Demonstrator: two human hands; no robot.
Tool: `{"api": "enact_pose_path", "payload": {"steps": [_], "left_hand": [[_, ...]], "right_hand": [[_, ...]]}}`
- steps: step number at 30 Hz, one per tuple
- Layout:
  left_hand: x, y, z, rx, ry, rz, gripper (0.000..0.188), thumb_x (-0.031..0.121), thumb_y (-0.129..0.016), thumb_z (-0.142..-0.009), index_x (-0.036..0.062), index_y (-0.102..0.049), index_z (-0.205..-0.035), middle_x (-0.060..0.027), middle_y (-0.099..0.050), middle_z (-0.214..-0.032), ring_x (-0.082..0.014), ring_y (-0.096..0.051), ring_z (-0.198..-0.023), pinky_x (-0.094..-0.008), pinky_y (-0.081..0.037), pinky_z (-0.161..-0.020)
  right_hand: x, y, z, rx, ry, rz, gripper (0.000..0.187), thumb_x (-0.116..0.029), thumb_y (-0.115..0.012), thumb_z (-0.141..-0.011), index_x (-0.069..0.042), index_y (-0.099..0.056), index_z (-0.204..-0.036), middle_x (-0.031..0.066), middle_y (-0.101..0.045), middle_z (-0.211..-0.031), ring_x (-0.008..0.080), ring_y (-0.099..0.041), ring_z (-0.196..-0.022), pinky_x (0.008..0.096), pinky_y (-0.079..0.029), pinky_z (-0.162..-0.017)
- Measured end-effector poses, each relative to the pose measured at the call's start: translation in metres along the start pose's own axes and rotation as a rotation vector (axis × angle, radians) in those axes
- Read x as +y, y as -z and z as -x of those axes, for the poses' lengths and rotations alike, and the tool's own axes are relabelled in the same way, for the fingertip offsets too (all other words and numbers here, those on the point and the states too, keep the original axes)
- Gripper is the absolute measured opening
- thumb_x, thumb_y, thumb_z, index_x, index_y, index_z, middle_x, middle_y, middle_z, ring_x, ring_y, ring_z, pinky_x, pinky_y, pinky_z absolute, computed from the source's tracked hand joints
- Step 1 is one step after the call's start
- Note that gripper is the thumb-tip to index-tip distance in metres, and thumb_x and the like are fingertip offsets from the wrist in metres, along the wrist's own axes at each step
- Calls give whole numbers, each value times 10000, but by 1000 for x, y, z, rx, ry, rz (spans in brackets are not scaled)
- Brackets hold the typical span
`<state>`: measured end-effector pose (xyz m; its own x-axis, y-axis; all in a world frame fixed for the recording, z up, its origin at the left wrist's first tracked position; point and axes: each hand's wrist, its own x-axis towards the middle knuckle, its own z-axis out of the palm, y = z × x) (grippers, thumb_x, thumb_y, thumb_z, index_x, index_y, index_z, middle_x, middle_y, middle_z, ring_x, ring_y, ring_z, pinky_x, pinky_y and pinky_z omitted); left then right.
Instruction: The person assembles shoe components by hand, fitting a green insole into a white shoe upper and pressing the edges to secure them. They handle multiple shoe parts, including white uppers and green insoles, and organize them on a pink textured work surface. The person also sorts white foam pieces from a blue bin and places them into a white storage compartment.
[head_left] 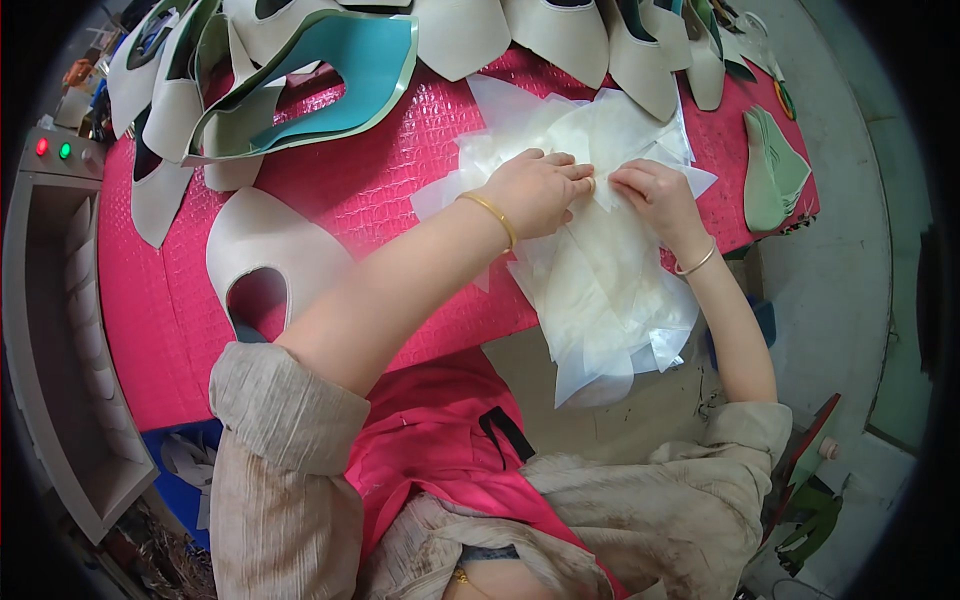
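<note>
A loose heap of thin, whitish, half-see-through sheet pieces [590, 265] lies on the pink table and hangs over its near edge. At the upper part of this heap, my left hand [535, 192] has its fingers closed on the pieces. Just to the right, my right hand [660, 200] pinches at the same pieces, thumb and fingers together. The fingertips of both hands are close to each other, and exactly which layer each one grips is too small to tell. A white shoe upper [270, 235] with a rounded opening lies beside my left forearm.
Several white shoe uppers [555, 40] line the table's far side, one turned to show its teal lining [345, 90]. A pale green shoe piece [770, 170] is at the right end of the pink table [160, 330]. A grey cabinet [45, 250] with lit buttons stands left.
</note>
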<state>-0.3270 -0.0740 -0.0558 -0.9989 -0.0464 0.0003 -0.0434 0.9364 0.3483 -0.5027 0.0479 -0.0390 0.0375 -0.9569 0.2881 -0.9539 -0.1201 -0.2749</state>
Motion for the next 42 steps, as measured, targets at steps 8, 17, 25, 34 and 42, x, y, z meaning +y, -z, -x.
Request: {"api": "enact_pose_path", "payload": {"steps": [8,17,25,34,42], "left_hand": [[0,0,0,-8,0,-11,442,204,-550,-819,113,-462,-1243,-9,-399,-1346,-209,-380,-1226,-348,-328,-1000],[-4,-3,2,48,-18,35,426,183,-555,-811,118,-481,-1225,-10,-426,-1326,-210,-396,-1213,-352,-333,-992],[-1,27,-14,-164,207,378,450,158,-553,-803,121,-451,-1240,-24,-430,-1316,-203,-386,-1216,-369,-357,-950],[1,-17,-10,191,119,-24,386,159,-497,-793,86,-497,-1172,-33,-449,-1300,-165,-409,-1196,-336,-380,-897],[7,31,-24,-115,254,331,505,305,-541,-777,52,-485,-1210,-95,-462,-1289,-196,-470,-1144,-357,-405,-888]], "right_hand": [[-10,-6,-9,-126,129,331,47,-22,-535,-683,-42,-494,-688,90,-494,-658,233,-566,-648,324,-480,-557],[4,-13,-6,102,-282,-91,136,-48,-622,-700,-1,-560,-811,82,-579,-764,237,-568,-622,300,-485,-581],[7,-18,-4,159,-244,-350,127,-38,-633,-741,3,-547,-827,67,-557,-811,181,-547,-741,251,-449,-652],[43,27,13,541,-464,-635,31,-12,-541,-840,11,-550,-858,54,-573,-866,109,-534,-813,243,-448,-703],[47,203,106,873,-513,-592,97,-75,-541,-863,-4,-561,-926,109,-577,-1005,174,-543,-977,325,-433,-895]]}}
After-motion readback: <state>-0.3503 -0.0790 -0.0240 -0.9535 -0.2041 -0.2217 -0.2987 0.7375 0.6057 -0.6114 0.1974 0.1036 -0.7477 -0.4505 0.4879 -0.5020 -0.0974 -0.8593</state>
